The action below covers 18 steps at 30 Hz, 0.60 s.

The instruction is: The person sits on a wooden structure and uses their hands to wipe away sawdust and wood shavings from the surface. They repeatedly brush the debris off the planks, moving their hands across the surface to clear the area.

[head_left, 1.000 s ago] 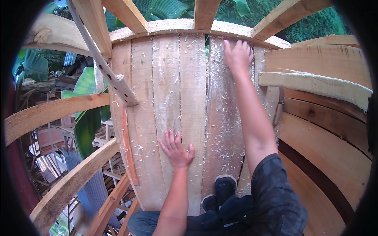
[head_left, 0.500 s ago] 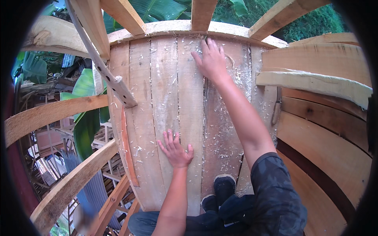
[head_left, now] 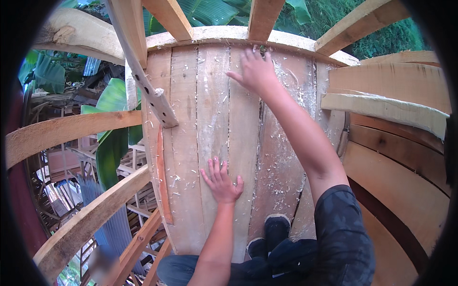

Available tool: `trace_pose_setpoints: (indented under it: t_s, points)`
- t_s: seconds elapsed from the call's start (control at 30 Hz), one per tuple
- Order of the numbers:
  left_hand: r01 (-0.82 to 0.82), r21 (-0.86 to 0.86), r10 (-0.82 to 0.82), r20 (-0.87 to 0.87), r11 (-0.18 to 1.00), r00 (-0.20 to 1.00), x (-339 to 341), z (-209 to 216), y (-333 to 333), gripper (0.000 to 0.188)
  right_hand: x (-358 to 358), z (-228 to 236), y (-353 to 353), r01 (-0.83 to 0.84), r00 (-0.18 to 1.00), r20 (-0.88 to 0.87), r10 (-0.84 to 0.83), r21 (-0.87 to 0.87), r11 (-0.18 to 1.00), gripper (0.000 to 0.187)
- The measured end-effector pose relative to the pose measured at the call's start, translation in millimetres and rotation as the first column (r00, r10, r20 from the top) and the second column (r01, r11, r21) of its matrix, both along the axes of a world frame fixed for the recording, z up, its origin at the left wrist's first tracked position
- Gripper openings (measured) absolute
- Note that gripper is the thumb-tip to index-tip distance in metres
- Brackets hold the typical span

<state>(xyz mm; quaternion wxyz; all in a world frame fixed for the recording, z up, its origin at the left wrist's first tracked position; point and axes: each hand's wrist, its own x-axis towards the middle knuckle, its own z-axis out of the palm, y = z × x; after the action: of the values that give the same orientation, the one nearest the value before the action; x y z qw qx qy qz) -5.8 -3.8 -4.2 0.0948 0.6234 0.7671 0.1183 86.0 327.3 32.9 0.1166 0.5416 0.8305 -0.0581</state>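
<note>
Pale wooden planks (head_left: 184, 157), laid side by side, make a platform strewn with shavings. My left hand (head_left: 223, 185) rests flat on the near middle of it, fingers spread and holding nothing. Far out, by the curved wooden beam (head_left: 214, 35) along the platform's end, my right hand (head_left: 256, 70) is palm down over the boards. Its thumb sticks out to the left and nothing shows in its grasp. The fingertips come close to the beam. Loose shavings (head_left: 281, 167) lie thickest on the reddish planks to the right, beneath my right arm.
A pole with holes (head_left: 153, 93) leans onto the platform at left. Near the right edge lies a tool with a wooden handle (head_left: 343, 138). Curved ribs (head_left: 95, 209) jut out at left, above a drop with lumber and corrugated sheet. Curved side boards (head_left: 391, 167) rise at right.
My right hand has slid a little left across the planks. The left hand keeps its place on the boards. The whole scene has shifted slightly to the right in view.
</note>
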Motion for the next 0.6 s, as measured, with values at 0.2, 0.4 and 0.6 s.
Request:
trace_pose_setpoints:
  t_s: [0.2, 0.4, 0.6]
  points:
    - [0.022, 0.023, -0.023, 0.041, 0.999, 0.999, 13, -2, 6, 0.058, 23, -38, -1, -0.008, 0.963, -0.253, 0.088, 0.303, 0.953, 0.07]
    - [0.002, 0.0, -0.002, -0.018, 1.0, 1.0, -2, 1, -1, 0.059, 48, -4, -11, 0.398, 0.749, -0.571, -0.336, -0.017, 0.917, 0.07]
    - [0.016, -0.001, -0.016, 0.006, 1.0, 1.0, 8, -2, 3, 0.06, 69, -42, -25, 0.178, 0.803, -0.595, -0.033, 0.187, 0.966, 0.06]
